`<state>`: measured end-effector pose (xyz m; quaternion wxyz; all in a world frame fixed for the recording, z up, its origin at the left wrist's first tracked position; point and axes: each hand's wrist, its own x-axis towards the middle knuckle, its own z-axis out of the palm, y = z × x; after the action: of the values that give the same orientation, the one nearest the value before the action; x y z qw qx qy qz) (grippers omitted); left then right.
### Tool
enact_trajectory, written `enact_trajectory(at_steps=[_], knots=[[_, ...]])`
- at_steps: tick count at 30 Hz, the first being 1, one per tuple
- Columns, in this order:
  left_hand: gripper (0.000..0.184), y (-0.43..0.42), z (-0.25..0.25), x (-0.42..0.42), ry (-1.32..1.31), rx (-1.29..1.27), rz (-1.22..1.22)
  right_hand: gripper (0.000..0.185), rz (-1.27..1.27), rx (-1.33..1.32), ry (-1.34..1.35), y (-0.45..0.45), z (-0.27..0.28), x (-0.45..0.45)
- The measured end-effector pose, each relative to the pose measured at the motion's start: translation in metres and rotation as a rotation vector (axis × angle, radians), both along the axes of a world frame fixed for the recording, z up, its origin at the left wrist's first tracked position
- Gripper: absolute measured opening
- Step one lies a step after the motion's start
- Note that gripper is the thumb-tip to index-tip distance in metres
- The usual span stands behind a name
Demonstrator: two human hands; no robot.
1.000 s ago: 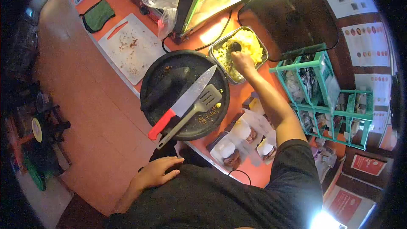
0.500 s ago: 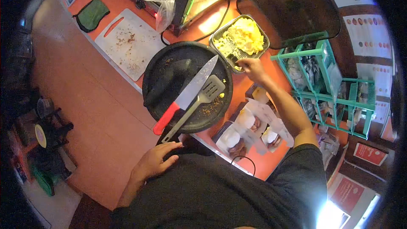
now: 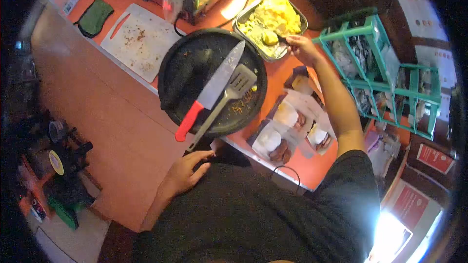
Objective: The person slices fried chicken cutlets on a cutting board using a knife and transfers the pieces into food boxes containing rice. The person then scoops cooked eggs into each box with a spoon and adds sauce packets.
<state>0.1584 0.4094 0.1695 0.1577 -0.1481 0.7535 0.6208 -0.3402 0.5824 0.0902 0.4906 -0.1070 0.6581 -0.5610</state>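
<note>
At tray (image 3: 305, 18) edge, right hand (image 3: 303, 50), spoon (image 3: 281, 39)

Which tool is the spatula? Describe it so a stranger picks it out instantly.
Find the big round black pan on the orange counter. Two long tools lie across it; the spatula is gray with a slotted head, unlike the red-handled knife beside it.

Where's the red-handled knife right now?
Head view, just left of centre: the knife lies across the round black pan, left of the grey slotted spatula, its red handle sticking out over the rim towards the left hand.
</note>
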Motion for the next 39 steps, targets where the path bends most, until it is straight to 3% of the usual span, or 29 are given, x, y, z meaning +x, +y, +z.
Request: enact_trajectory(at_steps=[3,5,7,9,10,14,17,18,22,25,27,28,32,34,39], knots=[[0.030,0.039,-0.018,-0.020,0.169,0.016,-0.064,0.028,-0.055,0.037,0.069,0.011,0.058,0.034],[0.025,0.072,-0.026,-0.042,0.224,0.021,-0.167,0.030,-0.091,-0.179,-0.018,0.035,0.066,0.049],[0.031,0.113,-0.051,-0.060,0.380,-0.026,-0.215,0.031,-0.134,-0.167,-0.037,0.057,0.105,0.092],[0.038,0.156,-0.064,-0.067,0.304,-0.166,-0.211,0.031,-0.100,-0.223,-0.181,0.085,0.135,0.131],[0.046,0.173,-0.067,-0.068,0.230,-0.304,-0.208,0.031,-0.146,-0.188,-0.157,0.102,0.141,0.153],[0.061,0.224,-0.076,-0.068,0.071,-0.436,-0.076,0.027,-0.297,-0.067,-0.173,0.166,0.148,0.240],[0.061,0.247,-0.103,-0.063,0.179,-0.462,-0.014,0.025,-0.338,-0.027,-0.245,0.194,0.126,0.285],[0.053,0.253,-0.110,-0.060,0.169,-0.488,0.012,0.024,-0.362,-0.031,-0.197,0.198,0.111,0.297],[0.047,0.273,-0.120,-0.057,0.133,-0.579,0.052,0.023,-0.263,0.056,0.122,0.197,0.054,0.318],[0.038,0.281,-0.132,-0.054,0.286,-0.694,0.108,0.025,-0.189,0.183,0.346,0.188,0.018,0.315],[0.037,0.283,-0.132,-0.056,0.245,-0.729,0.099,0.034,0.452,0.338,1.397,0.196,-0.021,0.305],[0.037,0.284,-0.133,-0.056,0.207,-0.753,0.078,0.030,0.477,0.293,1.504,0.198,-0.018,0.309],[0.029,0.288,-0.130,-0.054,0.315,-0.782,0.176,0.035,0.464,0.207,1.560,0.207,-0.002,0.306],[0.036,0.288,-0.126,-0.055,0.181,-0.752,0.107,0.034,0.378,0.150,1.685,0.209,0.007,0.301],[0.035,0.288,-0.129,-0.056,0.199,-0.776,0.116,0.036,0.398,0.224,1.702,0.200,0.027,0.303]])
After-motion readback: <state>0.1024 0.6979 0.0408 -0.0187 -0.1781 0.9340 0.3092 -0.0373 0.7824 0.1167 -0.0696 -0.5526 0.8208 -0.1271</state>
